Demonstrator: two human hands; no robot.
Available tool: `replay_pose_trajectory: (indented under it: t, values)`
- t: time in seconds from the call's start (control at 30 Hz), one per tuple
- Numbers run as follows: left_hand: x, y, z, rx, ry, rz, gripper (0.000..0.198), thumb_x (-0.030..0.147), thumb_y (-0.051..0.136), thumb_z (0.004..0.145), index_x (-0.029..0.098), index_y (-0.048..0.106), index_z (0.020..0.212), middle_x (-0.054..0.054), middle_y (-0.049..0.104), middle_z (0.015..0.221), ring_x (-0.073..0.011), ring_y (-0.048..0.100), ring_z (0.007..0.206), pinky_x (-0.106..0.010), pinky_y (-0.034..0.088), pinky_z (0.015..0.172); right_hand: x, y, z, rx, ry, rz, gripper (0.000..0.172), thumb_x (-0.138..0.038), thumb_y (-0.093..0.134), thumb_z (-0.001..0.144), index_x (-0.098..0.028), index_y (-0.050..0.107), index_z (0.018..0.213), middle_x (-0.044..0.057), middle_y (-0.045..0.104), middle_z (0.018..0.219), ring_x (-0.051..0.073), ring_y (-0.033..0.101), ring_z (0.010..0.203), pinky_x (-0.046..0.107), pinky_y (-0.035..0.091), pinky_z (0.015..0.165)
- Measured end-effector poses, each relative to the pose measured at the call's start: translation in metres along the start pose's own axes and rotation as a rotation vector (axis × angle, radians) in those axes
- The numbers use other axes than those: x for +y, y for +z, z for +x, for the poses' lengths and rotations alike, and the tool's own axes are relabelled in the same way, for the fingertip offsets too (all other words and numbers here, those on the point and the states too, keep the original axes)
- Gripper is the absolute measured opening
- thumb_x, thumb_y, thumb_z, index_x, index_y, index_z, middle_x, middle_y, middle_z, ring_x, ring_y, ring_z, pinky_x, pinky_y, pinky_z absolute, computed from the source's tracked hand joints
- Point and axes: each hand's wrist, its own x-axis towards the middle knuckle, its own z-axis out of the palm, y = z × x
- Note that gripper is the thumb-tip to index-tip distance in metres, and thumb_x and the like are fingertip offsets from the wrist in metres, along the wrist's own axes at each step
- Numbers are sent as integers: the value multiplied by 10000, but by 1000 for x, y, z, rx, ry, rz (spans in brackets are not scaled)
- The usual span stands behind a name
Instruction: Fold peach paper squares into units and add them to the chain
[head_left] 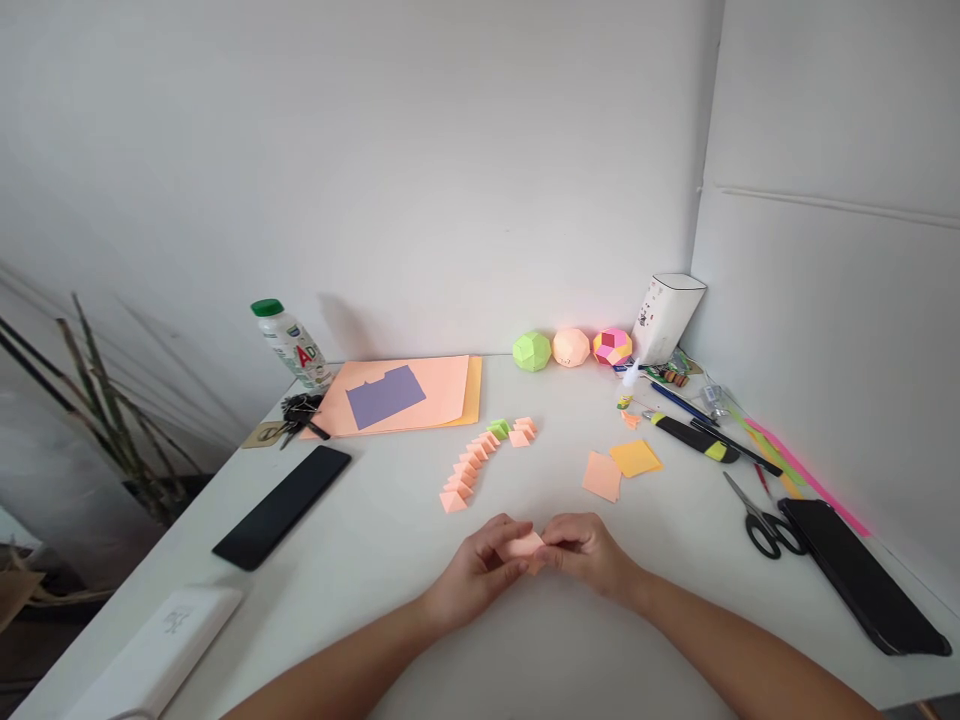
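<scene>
Between my two hands is a small peach piece of folded paper. My left hand grips it from the left, thumb below and fingers above. My right hand pinches its right corner. Some of the paper is hidden behind my fingers. Beyond my hands runs a curved row of folded paper units, mostly peach with a green part at the far end. A few more peach units sit beside that end. To the right lie a peach paper square and an orange paper square.
Paper balls in green, peach and pink-yellow stand by the wall. Scissors, a box cutter and a black case lie right. Peach sheets, a bottle and a black phone are left.
</scene>
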Motion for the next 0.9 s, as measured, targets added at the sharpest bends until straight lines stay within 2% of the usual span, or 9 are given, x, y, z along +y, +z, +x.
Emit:
replay_pose_trajectory:
  t: [0.2, 0.3, 0.43, 0.53, 0.73, 0.9]
  values:
    - [5, 4, -1, 19, 81, 293, 312, 402, 461, 879, 233, 597, 1103, 1, 407, 772, -121, 432, 653, -243, 405, 590, 3, 3, -1, 43, -90, -48, 225, -354, 587, 835, -177, 698, 753, 17, 577, 624, 132, 498, 570, 255, 406, 524]
    - [13, 5, -1, -3, 91, 415, 299, 376, 421, 900, 215, 651, 1005, -5, 413, 739, -138, 450, 680, -251, 423, 639, 4, 4, -1, 68, -111, -71, 195, -337, 596, 828, -181, 687, 754, 26, 599, 641, 135, 510, 579, 255, 416, 524]
    - [18, 5, -1, -17, 92, 447, 318, 368, 383, 918, 217, 655, 984, -6, 418, 732, -137, 447, 678, -241, 426, 648, 5, 5, -3, 95, -48, -49, 198, -347, 636, 793, -177, 626, 693, 9, 575, 631, 127, 496, 575, 243, 415, 515]
    - [17, 5, -2, -28, 99, 455, 336, 375, 365, 924, 215, 659, 953, -1, 403, 708, -140, 433, 673, -238, 417, 644, 5, 5, -3, 97, 14, -2, 188, -363, 639, 787, -180, 612, 751, 0, 573, 647, 125, 508, 582, 240, 429, 520]
    - [15, 5, -2, -35, 111, 481, 367, 374, 357, 927, 178, 653, 832, 14, 351, 652, -134, 401, 638, -226, 382, 595, 5, 4, -1, 91, -108, -76, 189, -362, 606, 817, -188, 681, 811, 28, 629, 673, 142, 537, 604, 259, 443, 545]
    - [14, 5, -2, -27, 128, 484, 372, 365, 356, 930, 174, 662, 842, 16, 339, 647, -131, 396, 629, -226, 371, 582, 4, 3, 0, 96, -165, -101, 178, -340, 616, 814, -183, 693, 783, 28, 624, 632, 135, 534, 565, 250, 429, 515]
